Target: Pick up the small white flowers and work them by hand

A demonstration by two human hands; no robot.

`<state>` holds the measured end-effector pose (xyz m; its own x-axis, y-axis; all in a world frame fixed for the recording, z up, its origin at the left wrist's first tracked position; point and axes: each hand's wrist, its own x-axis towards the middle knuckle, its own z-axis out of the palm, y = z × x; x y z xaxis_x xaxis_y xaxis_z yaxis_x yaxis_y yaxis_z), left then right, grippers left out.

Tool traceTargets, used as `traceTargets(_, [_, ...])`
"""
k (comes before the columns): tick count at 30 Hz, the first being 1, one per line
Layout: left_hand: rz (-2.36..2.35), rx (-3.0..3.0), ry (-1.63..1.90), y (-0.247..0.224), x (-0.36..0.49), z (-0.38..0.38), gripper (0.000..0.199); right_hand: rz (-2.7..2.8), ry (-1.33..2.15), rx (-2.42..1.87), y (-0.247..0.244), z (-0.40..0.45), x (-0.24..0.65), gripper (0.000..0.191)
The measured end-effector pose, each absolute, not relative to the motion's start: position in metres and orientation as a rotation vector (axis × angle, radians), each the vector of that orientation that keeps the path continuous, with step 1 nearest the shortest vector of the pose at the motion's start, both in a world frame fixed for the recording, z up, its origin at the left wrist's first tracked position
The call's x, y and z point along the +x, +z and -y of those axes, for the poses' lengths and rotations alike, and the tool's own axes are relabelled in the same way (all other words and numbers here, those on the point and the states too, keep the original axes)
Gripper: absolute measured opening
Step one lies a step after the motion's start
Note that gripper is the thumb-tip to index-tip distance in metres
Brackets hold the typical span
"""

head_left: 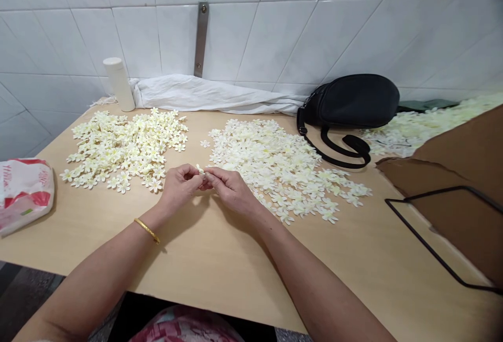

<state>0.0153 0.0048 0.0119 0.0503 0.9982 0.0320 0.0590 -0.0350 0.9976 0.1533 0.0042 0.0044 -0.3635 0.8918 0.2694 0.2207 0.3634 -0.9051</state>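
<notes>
My left hand (181, 184) and my right hand (230, 186) meet above the middle of the table, fingertips pinched together. Between them is a small pale-yellow artificial flower (199, 169), partly hidden by the fingers of both hands. To the left lies a loose pile of cream-white flowers (129, 145) with yellowish middles. A wider, flatter pile of white flowers (271, 158) spreads out to the right, close beside my right hand. One single flower (205, 143) rests apart, just beyond my fingertips.
A white bottle (119, 84) and a rolled white cloth (212, 95) line the tiled wall. Behind the right pile sits a black bag (353, 101) with its strap looped forward. At right are a cardboard box (463, 190) and black wire frame (428, 245); a red-white packet (25, 192) lies left.
</notes>
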Motion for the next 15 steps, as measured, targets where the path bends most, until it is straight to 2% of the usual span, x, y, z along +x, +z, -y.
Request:
traceTargets(4, [-1.191,1.291,1.171,0.013,0.015,-0.004,0.005,1.906,0.871,-0.979,0.002,-0.004,0.152,0.023])
traceTargets(11, [-1.191,1.182,1.146,0.014,0.014,-0.004,0.007,2.278,0.047,-1.362,-0.003,-0.001,0.143,0.027])
traceTargets(15, [-1.161,1.121,1.126,0.014,0.014,-0.004,0.005,2.283,-0.034,-1.418,-0.003,0.000,0.141,0.021])
